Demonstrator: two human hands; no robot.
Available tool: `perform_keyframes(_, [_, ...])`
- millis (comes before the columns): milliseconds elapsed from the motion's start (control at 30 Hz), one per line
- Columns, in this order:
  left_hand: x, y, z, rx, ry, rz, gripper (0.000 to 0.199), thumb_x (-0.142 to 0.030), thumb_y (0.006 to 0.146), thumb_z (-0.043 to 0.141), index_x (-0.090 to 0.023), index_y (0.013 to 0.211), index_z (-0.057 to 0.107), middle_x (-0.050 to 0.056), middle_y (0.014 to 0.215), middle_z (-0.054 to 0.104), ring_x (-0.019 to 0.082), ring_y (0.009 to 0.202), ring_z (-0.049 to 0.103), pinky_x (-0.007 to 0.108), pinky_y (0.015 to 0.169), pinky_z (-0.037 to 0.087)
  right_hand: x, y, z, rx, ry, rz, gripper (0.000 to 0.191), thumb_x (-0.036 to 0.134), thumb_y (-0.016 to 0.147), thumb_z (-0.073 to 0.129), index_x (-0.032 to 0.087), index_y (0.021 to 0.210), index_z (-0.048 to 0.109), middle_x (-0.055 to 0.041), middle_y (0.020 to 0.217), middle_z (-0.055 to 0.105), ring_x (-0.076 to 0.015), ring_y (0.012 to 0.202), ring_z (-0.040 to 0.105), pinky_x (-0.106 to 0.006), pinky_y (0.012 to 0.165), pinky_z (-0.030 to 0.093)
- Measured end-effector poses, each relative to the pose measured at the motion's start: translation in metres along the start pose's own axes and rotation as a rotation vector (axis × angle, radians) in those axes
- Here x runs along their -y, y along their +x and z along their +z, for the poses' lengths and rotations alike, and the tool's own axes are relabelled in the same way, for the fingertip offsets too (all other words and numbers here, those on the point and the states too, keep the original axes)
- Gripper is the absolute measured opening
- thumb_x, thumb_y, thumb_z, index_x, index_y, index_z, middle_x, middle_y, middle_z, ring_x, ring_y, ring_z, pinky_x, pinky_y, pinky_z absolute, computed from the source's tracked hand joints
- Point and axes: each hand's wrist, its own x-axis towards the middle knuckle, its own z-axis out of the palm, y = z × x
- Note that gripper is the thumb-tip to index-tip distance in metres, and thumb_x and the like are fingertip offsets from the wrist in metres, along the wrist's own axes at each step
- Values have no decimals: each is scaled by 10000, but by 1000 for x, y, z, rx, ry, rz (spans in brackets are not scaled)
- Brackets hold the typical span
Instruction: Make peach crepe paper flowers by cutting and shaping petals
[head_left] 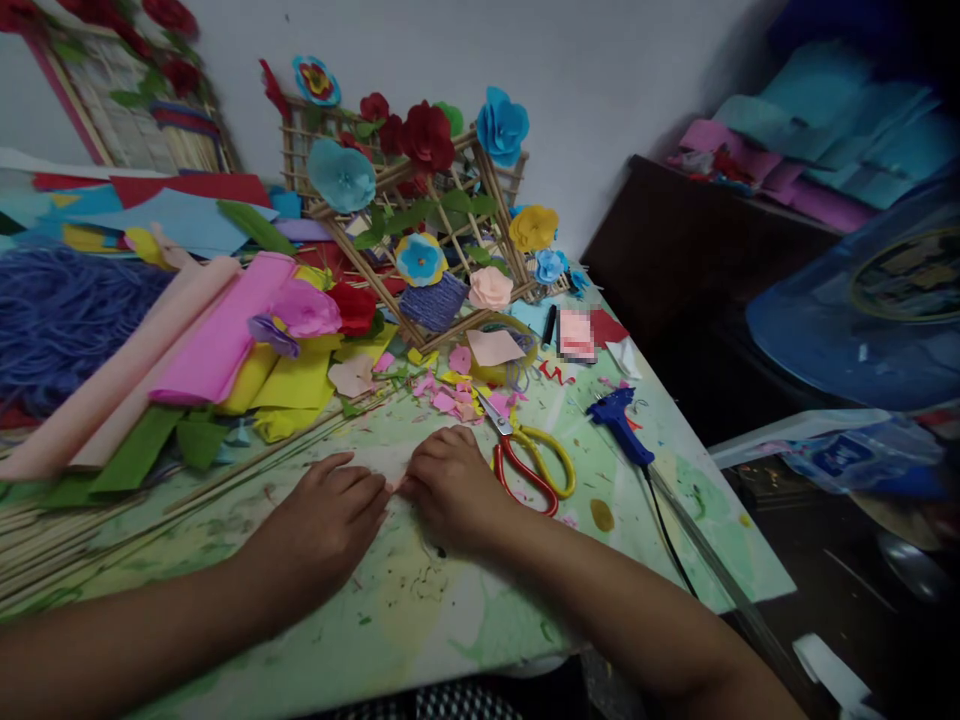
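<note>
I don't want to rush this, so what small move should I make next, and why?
Perhaps pinch and shape what looks like a small pink piece before reaching for tools: your left hand and right hand meet there, fingers hiding most of it, while the scissors and blue glue gun lie unheld.

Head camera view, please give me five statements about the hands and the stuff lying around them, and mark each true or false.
1. Metal scissors with one red and one yellow handle lie beside the right hand. True.
2. The blue plastic glue gun lies left of both hands. False: the blue plastic glue gun lies to their right.
3. A bright pink paper roll lies next to a pale peach paper roll. True.
4. The hands are spread wide apart. False: the left hand is close to the right one.
5. A thin black cord runs from the glue gun. True.
</note>
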Motion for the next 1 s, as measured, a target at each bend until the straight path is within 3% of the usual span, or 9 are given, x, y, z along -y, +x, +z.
perform_keyframes(267, [0, 1, 0, -19, -24, -1, 236, -99, 899, 443, -94, 915, 678, 85, 806, 657, 224, 792, 586, 507, 896, 445, 4, 1, 0, 14, -53, 76, 290, 343, 941, 500, 164, 743, 615, -34, 757, 591, -185, 816, 432, -323, 767, 281])
perform_keyframes(533, [1, 0, 0, -40, -58, -1, 248, -117, 904, 441, -76, 924, 685, 87, 810, 637, 204, 792, 578, 532, 977, 429, 6, 4, 1, 61, -73, 155, 219, 274, 918, 520, 162, 754, 611, -33, 753, 614, -180, 787, 450, -326, 746, 281])
perform_keyframes(1000, [3, 1, -2, -22, -49, -7, 227, -147, 896, 470, -84, 882, 687, 93, 797, 638, 221, 804, 591, 569, 1000, 396, 10, 10, 0, 81, -145, 167, 210, 254, 902, 504, 157, 761, 625, -55, 781, 644, -202, 797, 495, -346, 721, 293])
